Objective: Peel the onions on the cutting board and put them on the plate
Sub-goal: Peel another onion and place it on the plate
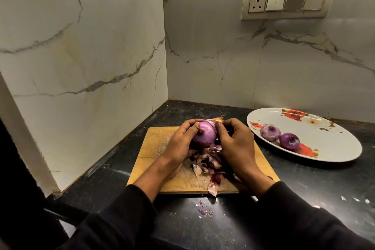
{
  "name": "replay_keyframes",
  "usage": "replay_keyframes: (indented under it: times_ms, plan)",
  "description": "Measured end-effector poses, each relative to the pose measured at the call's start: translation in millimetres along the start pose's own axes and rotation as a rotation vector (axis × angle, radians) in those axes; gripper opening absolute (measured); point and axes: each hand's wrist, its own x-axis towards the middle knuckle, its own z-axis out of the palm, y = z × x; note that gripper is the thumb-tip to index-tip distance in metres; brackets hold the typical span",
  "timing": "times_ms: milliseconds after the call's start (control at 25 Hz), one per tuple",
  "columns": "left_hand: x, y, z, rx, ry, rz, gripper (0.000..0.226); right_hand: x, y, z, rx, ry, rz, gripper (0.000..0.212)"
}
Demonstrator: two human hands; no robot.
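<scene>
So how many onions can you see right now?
3. Two peeled onions lie on the plate: one farther left, one beside it. A third is held by both hands over the board. Hands may hide more.

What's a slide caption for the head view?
Both hands peel a red onion over the cutting board; two onions plated.
</scene>
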Motion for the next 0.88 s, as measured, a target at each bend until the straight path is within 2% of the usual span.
replay_keyframes:
  times_ms: [120, 240, 320, 520, 760, 880]
  plan:
    - [-0.1, 0.3, -0.5, -0.014, -0.026, -0.001, 0.029, 4.1, 6.2, 2.3, 0.105, 0.0, 0.15, 0.014]
    - [-0.6, 0.9, -0.8, 0.0, -0.033, -0.002, 0.031, 3.2, 0.5, 1.9, 0.236, -0.082, 0.172, 0.021]
    - [-1.2, 0.9, -0.4, 0.005, -0.045, 0.007, 0.031, 0.5, -1.8, 2.0, 0.206, -0.119, 0.129, 0.017]
    - [-3.7, 4.0, 0.9, -0.015, -0.069, 0.014, 0.028, 4.3, 6.5, 4.0, 0.092, -0.003, 0.147, 0.021]
    - [-9.3, 9.5, 2.0, -0.127, -0.119, 0.016, 0.033, 9.5, 10.8, 1.5, 0.333, 0.045, 0.457, 0.029]
    - [-11.6, 12.6, 2.5, -0.244, -0.12, -0.011, 0.033, 9.6, 8.8, 2.9, 0.409, 0.031, 0.54, 0.032]
